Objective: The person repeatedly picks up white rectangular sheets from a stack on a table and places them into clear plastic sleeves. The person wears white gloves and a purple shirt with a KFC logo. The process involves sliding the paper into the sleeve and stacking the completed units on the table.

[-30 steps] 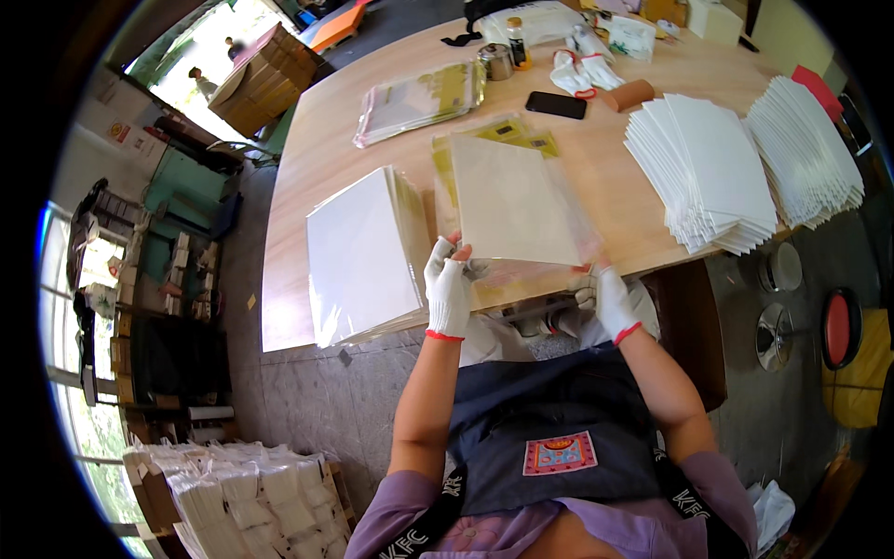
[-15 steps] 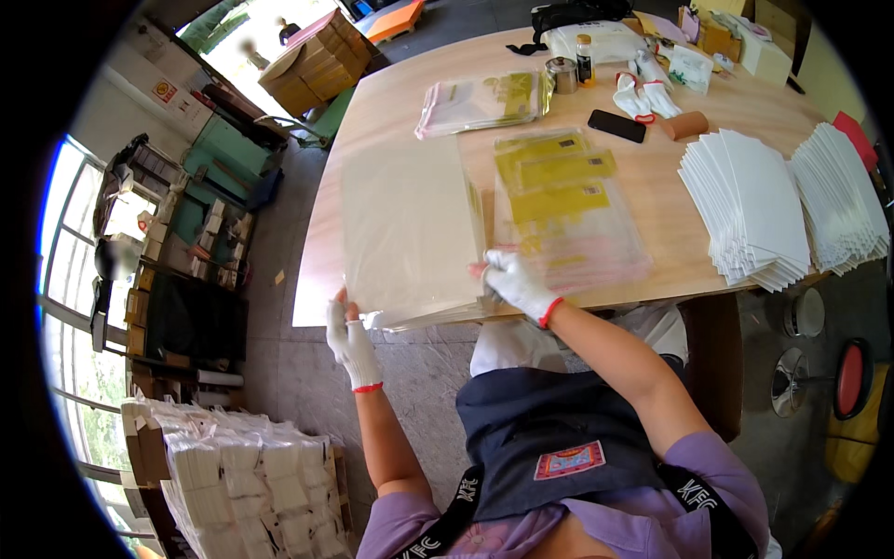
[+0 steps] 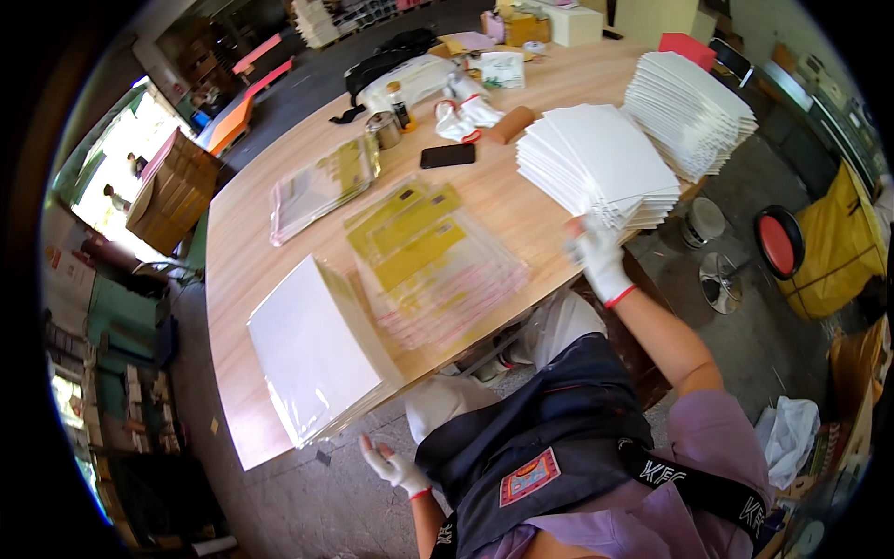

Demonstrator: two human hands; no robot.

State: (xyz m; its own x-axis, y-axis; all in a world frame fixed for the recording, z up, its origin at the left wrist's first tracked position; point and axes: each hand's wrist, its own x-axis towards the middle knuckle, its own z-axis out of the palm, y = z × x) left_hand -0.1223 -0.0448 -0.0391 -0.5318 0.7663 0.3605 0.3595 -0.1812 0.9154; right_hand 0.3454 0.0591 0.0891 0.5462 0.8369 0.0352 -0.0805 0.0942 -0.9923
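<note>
Right hand (image 3: 598,256), white glove with red cuff: reaching forward to the near lower corner of a fanned stack of white sheets (image 3: 601,163). Fingers rest on the stack's bottom edge; whether they pinch a sheet or only touch cannot be told, as the hand is blurred.

Fanned stack of white sheets: lies flat on the wooden table (image 3: 251,252), directly ahead of the right hand. Long axis runs away from the hand, up and slightly rightward; sheets step back one over another.

Second fanned stack (image 3: 689,107): beyond and to the right of the first, same lie, just beside it.

Left hand (image 3: 391,463), gloved likewise: below the table edge, palm up, fingers spread loose, holding nothing. Nearest thing is the block of white sheets in clear wrap (image 3: 312,349), just above it, overhanging the table edge.

Pile of clear sleeves with yellow inserts (image 3: 428,261): between the two hands, flat on the table, left of the right hand.

Black phone (image 3: 447,156), metal tin (image 3: 383,130), spare gloves (image 3: 466,116): well beyond the right hand, toward the far left.
</note>
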